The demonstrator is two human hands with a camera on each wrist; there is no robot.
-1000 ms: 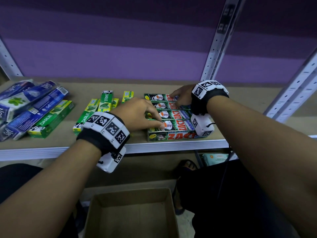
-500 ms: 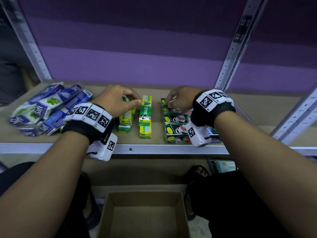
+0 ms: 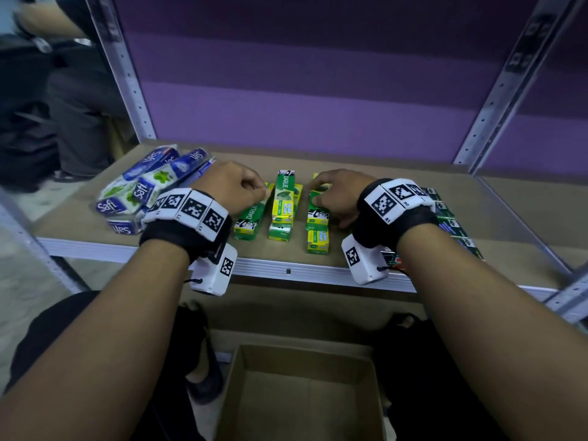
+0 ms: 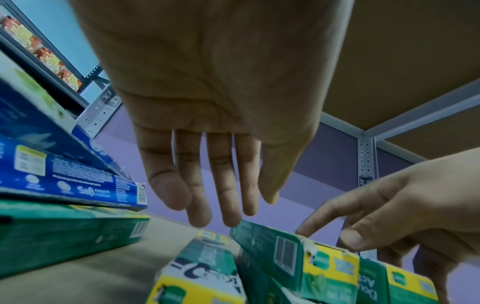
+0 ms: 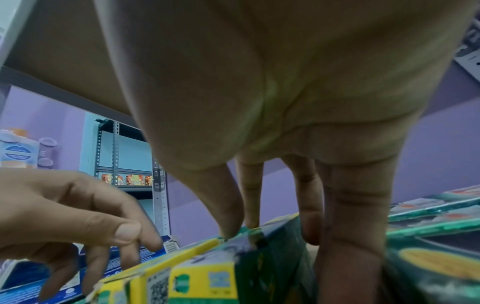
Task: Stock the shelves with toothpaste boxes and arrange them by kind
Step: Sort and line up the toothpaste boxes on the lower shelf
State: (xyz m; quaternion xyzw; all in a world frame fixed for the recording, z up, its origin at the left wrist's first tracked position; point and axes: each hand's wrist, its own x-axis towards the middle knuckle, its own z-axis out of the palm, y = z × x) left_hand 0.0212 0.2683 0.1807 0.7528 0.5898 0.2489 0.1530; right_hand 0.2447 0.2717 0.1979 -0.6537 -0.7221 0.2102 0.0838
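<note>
Shelf [image 3: 397, 198], frame centre: left hand [image 3: 232, 187] open, fingertips on green Darlie boxes [image 3: 283, 198]; right hand [image 3: 337, 194] pinching one [image 3: 318, 214], apparently squaring the row.

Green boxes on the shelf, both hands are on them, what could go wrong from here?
The top green box lies on others, so a nudge from the left hand might slide it off. The blue boxes are piled askew near the shelf edge and could slip.
</note>
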